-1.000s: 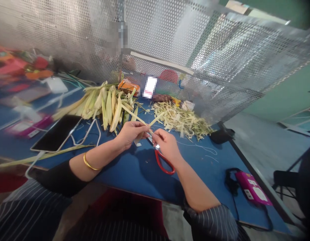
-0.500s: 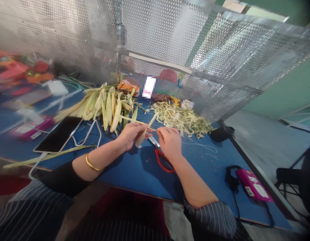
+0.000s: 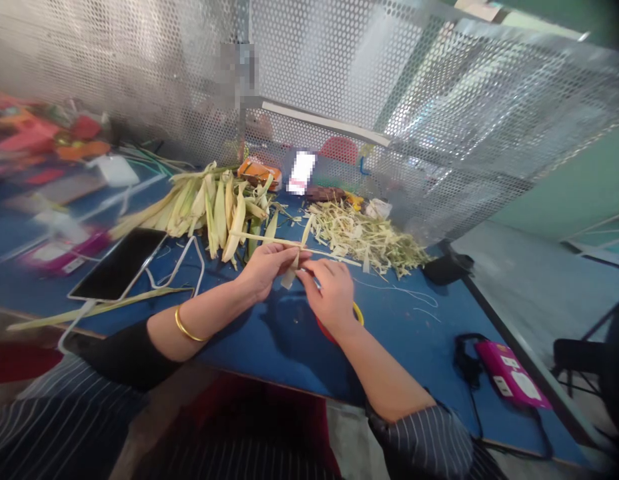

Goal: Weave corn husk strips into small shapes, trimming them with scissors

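My left hand (image 3: 270, 268) pinches crossed strips of pale corn husk (image 3: 259, 237) between thumb and fingers. One narrow strip runs roughly sideways past both hands, and a wider piece stands across it with its lower end (image 3: 288, 277) hanging below the fingers. My right hand (image 3: 330, 288) is closed at this crossing, thumb and fingertips against the hanging husk. Under the right hand lie scissors with red and yellow handles (image 3: 359, 313), their blades hidden by the hand.
Whole husks (image 3: 219, 207) are heaped behind my left hand, shredded husk (image 3: 364, 230) behind my right. A tablet-like device (image 3: 118, 263) with a white cable lies left. A magenta power strip (image 3: 512, 373) and black roll-shaped object (image 3: 447, 267) are right. A perforated metal screen (image 3: 319, 73) borders the blue table.
My right hand has shifted slightly left and its fingers have moved from the sideways strip to the hanging husk. The strip's right end now shows. The scissors are more covered.
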### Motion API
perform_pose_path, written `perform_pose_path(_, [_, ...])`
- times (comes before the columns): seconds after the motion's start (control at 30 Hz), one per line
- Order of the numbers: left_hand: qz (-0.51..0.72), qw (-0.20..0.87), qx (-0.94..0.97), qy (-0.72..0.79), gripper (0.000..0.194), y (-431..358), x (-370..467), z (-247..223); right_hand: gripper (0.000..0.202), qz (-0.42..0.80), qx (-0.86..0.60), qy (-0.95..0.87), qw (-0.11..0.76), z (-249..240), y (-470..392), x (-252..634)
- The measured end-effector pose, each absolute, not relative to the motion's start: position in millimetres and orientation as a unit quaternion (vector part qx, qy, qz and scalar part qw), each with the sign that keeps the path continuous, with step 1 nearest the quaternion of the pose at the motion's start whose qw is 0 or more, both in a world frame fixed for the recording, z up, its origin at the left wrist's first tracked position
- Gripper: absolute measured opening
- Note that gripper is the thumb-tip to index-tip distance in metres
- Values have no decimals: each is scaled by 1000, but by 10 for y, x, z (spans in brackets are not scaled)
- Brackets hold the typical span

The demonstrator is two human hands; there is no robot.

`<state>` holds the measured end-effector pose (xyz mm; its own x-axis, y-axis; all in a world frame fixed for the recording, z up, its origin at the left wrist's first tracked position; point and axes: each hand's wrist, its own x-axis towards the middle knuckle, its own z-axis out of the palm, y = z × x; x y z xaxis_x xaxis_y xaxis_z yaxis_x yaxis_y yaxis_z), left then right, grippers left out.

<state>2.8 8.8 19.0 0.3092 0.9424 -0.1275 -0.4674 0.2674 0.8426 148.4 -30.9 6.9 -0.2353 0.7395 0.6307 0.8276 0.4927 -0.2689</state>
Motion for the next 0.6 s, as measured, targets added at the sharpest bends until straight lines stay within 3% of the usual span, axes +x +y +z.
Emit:
perform_pose_path(0.2, [490,716,377,323,14,79,64,153,18,140,-530,-717,429,-44,-266,1346])
perform_pose_path(0.6, [518,704,357,329,15,85,86,96,14,188,-478,-751,416,11,-254,1410])
